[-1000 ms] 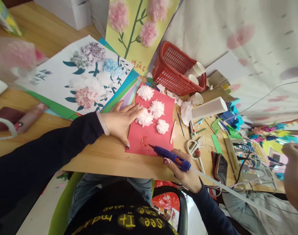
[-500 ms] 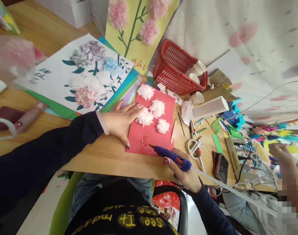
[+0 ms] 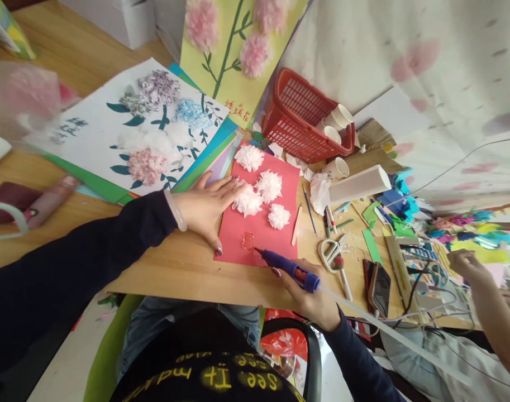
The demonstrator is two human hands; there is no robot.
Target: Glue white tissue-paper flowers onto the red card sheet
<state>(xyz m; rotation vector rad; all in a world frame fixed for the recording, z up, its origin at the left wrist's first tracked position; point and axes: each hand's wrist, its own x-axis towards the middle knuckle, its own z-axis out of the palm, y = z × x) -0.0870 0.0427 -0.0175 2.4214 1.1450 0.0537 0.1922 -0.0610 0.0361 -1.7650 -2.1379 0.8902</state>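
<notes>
My right hand (image 3: 311, 296) is wrapped round a blue hot glue gun (image 3: 289, 269), with a long pale glue stick (image 3: 389, 329) running out of its back. The nozzle points at a ring of glue (image 3: 247, 241) on a red sheet of paper (image 3: 233, 234). My left hand (image 3: 208, 204) lies spread on the sheet's left edge, its fingertips beside the white paper flowers. Several of these fluffy flowers sit on the red sheet, one white flower (image 3: 279, 216) being nearest the glue. A wooden stick (image 3: 297, 224) rests along the right edge.
A red basket (image 3: 305, 117) with paper cups stands behind. Scissors (image 3: 332, 251), a marker, phones (image 3: 379, 287) and cables lie to the right. Finished flower pictures (image 3: 95, 145) lie at the left. Another person's hand (image 3: 468, 265) is at the far right.
My right hand has shifted slightly left with the glue gun, its nozzle still close to the glue ring. My left hand stays put. The other person's arm has moved left.
</notes>
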